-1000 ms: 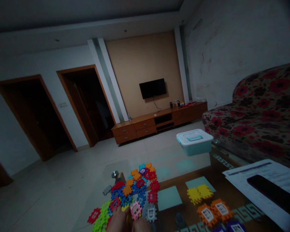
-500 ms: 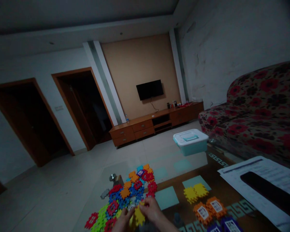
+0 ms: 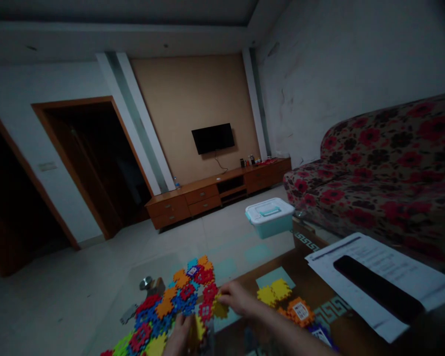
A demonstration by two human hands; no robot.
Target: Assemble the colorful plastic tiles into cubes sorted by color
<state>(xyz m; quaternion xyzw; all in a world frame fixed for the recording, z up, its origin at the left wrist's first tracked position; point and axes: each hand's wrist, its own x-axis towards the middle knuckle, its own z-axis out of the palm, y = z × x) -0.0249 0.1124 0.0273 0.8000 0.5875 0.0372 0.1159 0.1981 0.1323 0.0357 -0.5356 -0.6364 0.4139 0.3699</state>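
A dim living room, with a glass-topped surface point(image 3: 311, 277) across the foreground. Over it the right hand point(image 3: 239, 300) has its fingers closed in a pinch on a yellow tile point(image 3: 220, 310). That tile sits at the right edge of a mat of joined tiles point(image 3: 170, 306), just beside a red one. The left hand point(image 3: 178, 340), half cut off by the bottom of the frame, rests against a second yellow tile point(image 3: 199, 328) at the mat's near edge; whether it grips it I cannot tell.

The pinched tile looks light and fairly stiff, with toothed edges, so it is probably best held by its flat faces, leaving the teeth free.

Just right of the hand lie loose yellow tiles point(image 3: 273, 292) and orange tiles point(image 3: 300, 310). Farther out are a sheet of paper point(image 3: 404, 274) under a black device point(image 3: 378, 289), a teal box point(image 3: 270, 217), a flowered sofa point(image 3: 378, 163) and a television point(image 3: 212, 138) on the far wall.
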